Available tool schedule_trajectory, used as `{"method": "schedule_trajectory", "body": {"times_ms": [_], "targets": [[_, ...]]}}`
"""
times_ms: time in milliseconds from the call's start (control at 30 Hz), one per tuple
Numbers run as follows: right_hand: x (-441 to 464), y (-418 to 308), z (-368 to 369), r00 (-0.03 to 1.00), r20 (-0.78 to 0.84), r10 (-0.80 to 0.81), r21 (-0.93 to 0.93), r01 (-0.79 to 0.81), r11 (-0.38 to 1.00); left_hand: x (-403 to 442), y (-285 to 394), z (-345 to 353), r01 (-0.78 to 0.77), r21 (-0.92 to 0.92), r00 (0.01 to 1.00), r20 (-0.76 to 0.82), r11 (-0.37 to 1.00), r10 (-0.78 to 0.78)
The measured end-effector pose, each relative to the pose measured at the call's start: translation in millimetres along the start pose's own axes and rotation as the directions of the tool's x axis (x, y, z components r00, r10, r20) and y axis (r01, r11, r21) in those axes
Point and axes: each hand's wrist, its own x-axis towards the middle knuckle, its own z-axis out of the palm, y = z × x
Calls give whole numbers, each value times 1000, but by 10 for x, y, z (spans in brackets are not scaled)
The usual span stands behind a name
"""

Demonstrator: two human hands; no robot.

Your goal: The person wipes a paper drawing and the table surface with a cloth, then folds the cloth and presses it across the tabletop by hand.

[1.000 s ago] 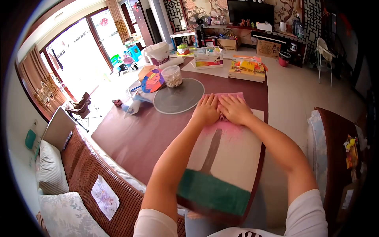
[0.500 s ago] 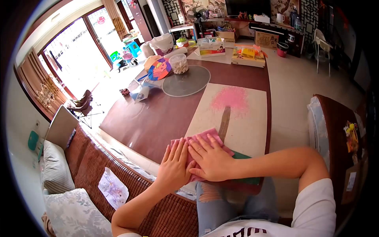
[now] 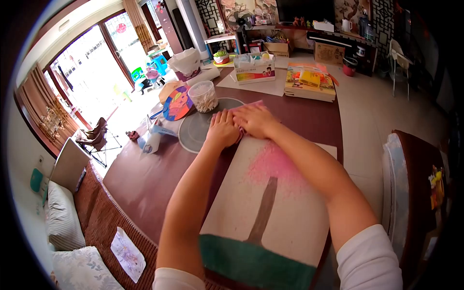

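From where I stand, the pink cloth (image 3: 259,103) lies at the painting's (image 3: 241,193) eleven o'clock, by its far edge. Left hand (image 3: 224,128) and right hand (image 3: 257,121) press on it side by side, open, fingers extended, probably to spread the pressure. The tub of white sticks (image 3: 204,98) sits at the left hand's eleven o'clock, on the round mat (image 3: 193,134), seemingly kept off the painting.
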Motion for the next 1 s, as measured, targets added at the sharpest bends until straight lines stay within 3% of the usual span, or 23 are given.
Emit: {"method": "schedule_trajectory", "body": {"times_ms": [100, 133, 300, 367, 400, 567, 733, 1000], "targets": [[294, 419, -17, 995, 52, 84, -10, -84, 996, 529, 140, 143, 74, -16, 997, 17, 997, -74], [349, 499, 44, 989, 4, 151, -17, -151, 988, 633, 156, 172, 119, -48, 993, 12, 992, -119], [318, 520, 49, 976, 70, 205, -81, -199, 977, 657, 139, 223, 107, -22, 993, -47, 994, -108], [208, 444, 30, 973, 77, 216, -123, -206, 971, 562, 111, 287, 35, 28, 999, -24, 999, -35], [110, 373, 10, 973, 58, 225, -107, -218, 970, 449, 176, 203, 42, -55, 999, -13, 998, -43], [-540, -87, -157, 968, 55, 244, -77, -240, 968, -322, 477, -121, 13, -99, 998, 68, 995, -6], [-1433, -706, -373, 980, 58, 191, -128, -182, 975, -1334, 776, -330, -100, -150, 994, 36, 984, 106], [-3115, -2021, -868, 978, -209, -15, -195, -26, 981, -3202, 1307, -880, -353, -162, 936, -75, 922, 345]]}}
